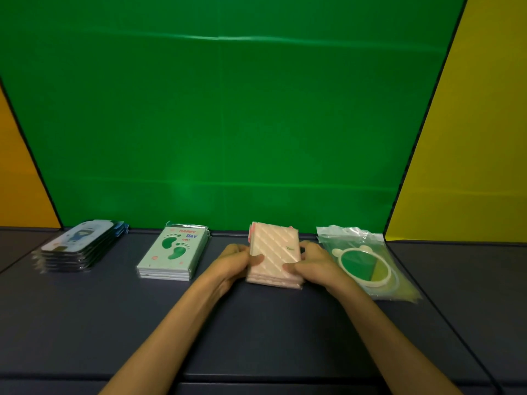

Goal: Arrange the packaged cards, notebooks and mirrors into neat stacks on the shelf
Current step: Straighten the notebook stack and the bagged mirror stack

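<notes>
Between both hands sits the pink stack (274, 256): left hand (238, 259) and right hand (312, 260) grip its sides; mirrors (366, 265) lie right of the right hand.

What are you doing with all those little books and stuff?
A person is tidying packaged things into piles on a dark shelf. The left hand and the right hand grip the two sides of a pink notebook stack in the middle. To its left sit a pile of green footprint notebooks and a pile of packaged cards. On the right lie round mirrors in plastic bags.
</notes>
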`<state>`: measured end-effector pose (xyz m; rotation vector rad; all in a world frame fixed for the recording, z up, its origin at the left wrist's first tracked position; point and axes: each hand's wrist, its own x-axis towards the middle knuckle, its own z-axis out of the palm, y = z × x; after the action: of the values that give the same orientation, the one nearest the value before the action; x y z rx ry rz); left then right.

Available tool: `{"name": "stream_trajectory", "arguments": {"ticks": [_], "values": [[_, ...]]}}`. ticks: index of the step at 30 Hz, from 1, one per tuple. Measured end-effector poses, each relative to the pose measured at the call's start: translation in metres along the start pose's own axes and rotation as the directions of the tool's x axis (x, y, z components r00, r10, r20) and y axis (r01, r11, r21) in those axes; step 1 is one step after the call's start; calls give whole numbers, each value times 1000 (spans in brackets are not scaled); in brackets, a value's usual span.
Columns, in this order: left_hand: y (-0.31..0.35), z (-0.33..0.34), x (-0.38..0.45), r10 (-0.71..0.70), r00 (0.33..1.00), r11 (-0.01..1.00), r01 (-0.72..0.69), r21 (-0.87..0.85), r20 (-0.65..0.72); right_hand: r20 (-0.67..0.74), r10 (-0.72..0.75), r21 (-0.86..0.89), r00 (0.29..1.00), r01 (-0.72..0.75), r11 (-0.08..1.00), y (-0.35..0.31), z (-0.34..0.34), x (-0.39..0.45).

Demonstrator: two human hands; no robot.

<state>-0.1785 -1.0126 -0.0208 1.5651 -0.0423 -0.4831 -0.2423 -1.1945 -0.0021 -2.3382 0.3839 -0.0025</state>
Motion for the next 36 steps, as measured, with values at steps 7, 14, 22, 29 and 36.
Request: {"name": "stream_trajectory", "arguments": {"ticks": [7,14,22,29,36], "values": [[-4,-4,-2,329,941,943,-331,16,83,-117,-174,170,978,192,967,-8,-4,-4],[-10,0,2,456,883,868,-468,164,109,-222,-257,134,941,291,947,-1,5,-6],[-10,4,-4,489,866,856,-500,132,104,-267,-273,286,924,346,894,8,16,-8],[-13,19,-7,498,862,860,-505,73,96,-281,-268,385,922,363,848,5,32,-4],[-19,19,3,495,863,856,-505,112,104,-282,-246,380,927,343,859,8,35,4]]}}
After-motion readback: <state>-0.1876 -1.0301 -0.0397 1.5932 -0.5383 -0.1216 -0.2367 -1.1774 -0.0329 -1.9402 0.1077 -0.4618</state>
